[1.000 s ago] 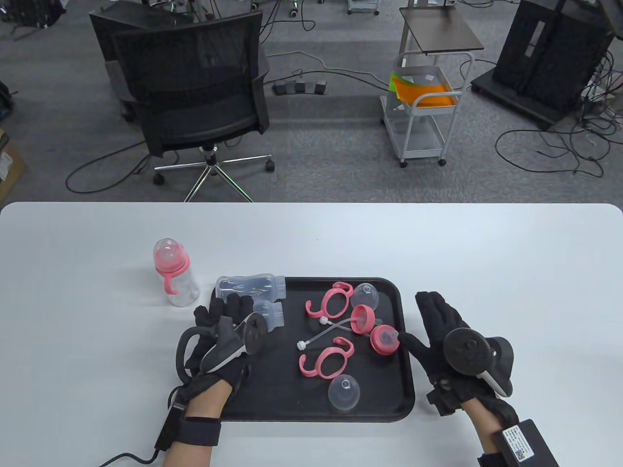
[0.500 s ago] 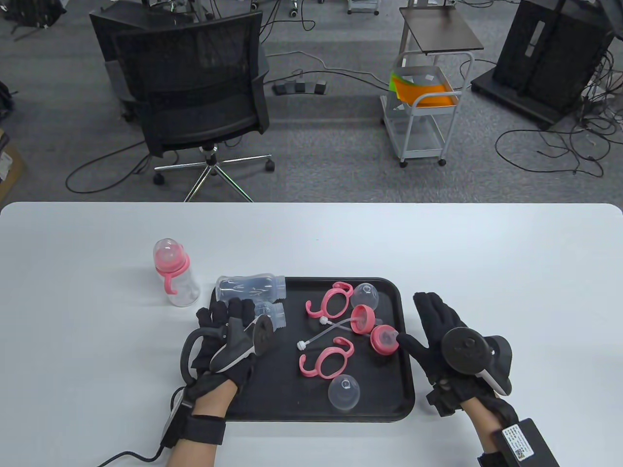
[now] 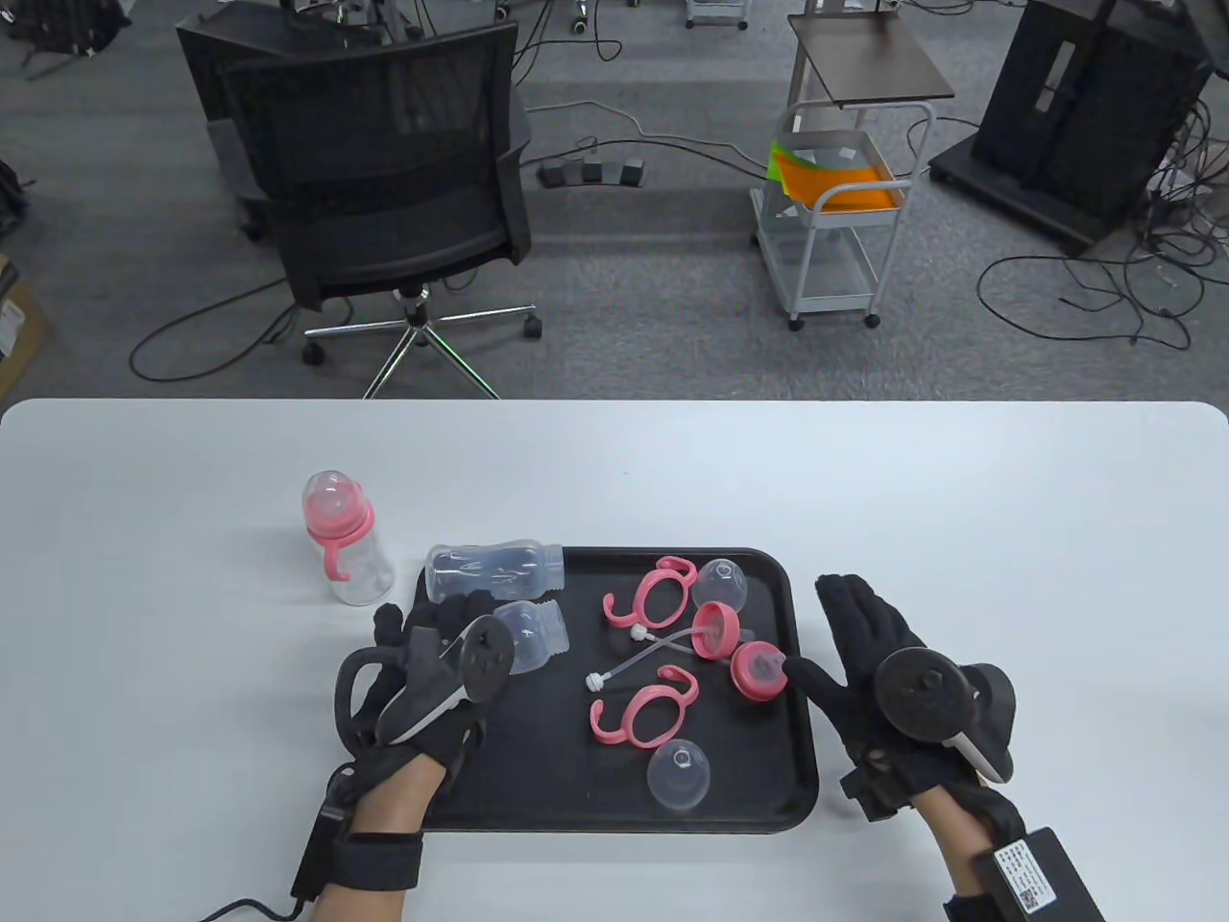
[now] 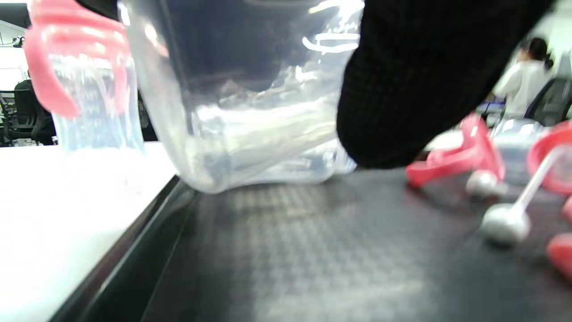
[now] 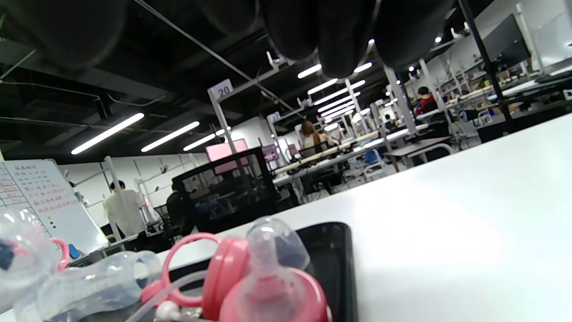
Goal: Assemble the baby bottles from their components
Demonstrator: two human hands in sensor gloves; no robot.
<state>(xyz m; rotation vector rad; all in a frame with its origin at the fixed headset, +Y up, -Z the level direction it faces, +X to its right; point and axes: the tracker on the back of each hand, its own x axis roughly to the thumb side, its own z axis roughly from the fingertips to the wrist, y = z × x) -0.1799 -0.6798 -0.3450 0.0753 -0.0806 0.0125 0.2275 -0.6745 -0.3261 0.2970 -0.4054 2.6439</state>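
Observation:
My left hand (image 3: 451,615) grips the base end of a short clear bottle body (image 3: 533,634) low over the black tray's (image 3: 576,797) left part. In the left wrist view this bottle (image 4: 250,112) fills the top, with a gloved finger (image 4: 411,80) in front of it. A second clear bottle body (image 3: 494,569) lies across the tray's far left corner. On the tray lie two pink handle rings (image 3: 651,594) (image 3: 641,711), two clear caps (image 3: 720,581) (image 3: 679,776), a pink collar with a straw (image 3: 715,629) and a pink nipple collar (image 3: 759,669). My right hand (image 3: 845,634) lies open and flat beside the tray's right edge, thumb next to the nipple collar (image 5: 277,290).
An assembled bottle with a pink handle and clear cap (image 3: 341,538) stands on the white table left of the tray; it also shows in the left wrist view (image 4: 89,89). An office chair (image 3: 384,173) and a cart (image 3: 835,211) stand beyond the table's far edge.
My left hand has shifted a little to the left and toward me, and more of the short clear bottle shows from under it. My right hand has not moved.

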